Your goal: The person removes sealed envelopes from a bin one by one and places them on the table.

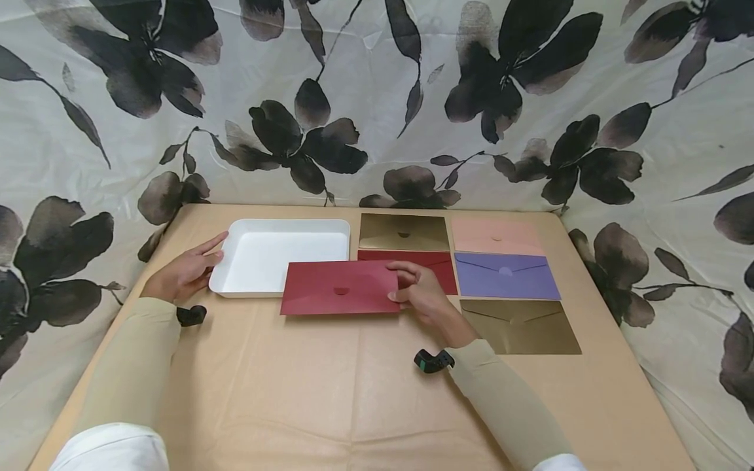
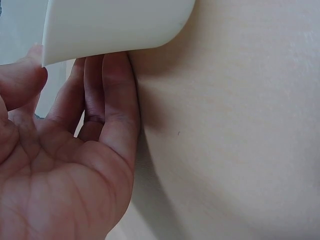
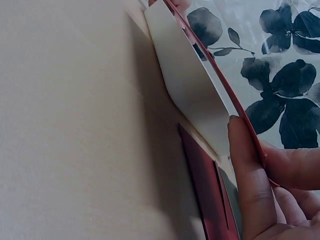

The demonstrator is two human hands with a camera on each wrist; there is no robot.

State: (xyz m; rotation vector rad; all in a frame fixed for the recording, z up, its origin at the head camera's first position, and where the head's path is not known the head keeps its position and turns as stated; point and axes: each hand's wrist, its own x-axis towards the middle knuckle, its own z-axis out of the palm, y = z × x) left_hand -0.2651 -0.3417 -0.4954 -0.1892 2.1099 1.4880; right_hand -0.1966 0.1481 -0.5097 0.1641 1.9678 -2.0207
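My right hand (image 1: 425, 297) pinches a red envelope (image 1: 330, 288) by its right end, thumb on the near face. The envelope is held above the table, in front of the white tray's lower right corner. In the right wrist view the envelope (image 3: 220, 75) shows edge-on between thumb and fingers. At the left side of the white tray (image 1: 247, 288), my left hand (image 1: 188, 271) grips the rim. The left wrist view shows its thumb at the tray's edge (image 2: 115, 30) and the other fingers under it.
Right of the tray lie a gold envelope (image 1: 403, 230), another red envelope (image 1: 432, 261), a pink envelope (image 1: 497, 235), a purple envelope (image 1: 506, 278) and a larger gold envelope (image 1: 521, 330). They rest on a tan table (image 1: 306, 392). A floral cloth (image 1: 377, 118) hangs behind.
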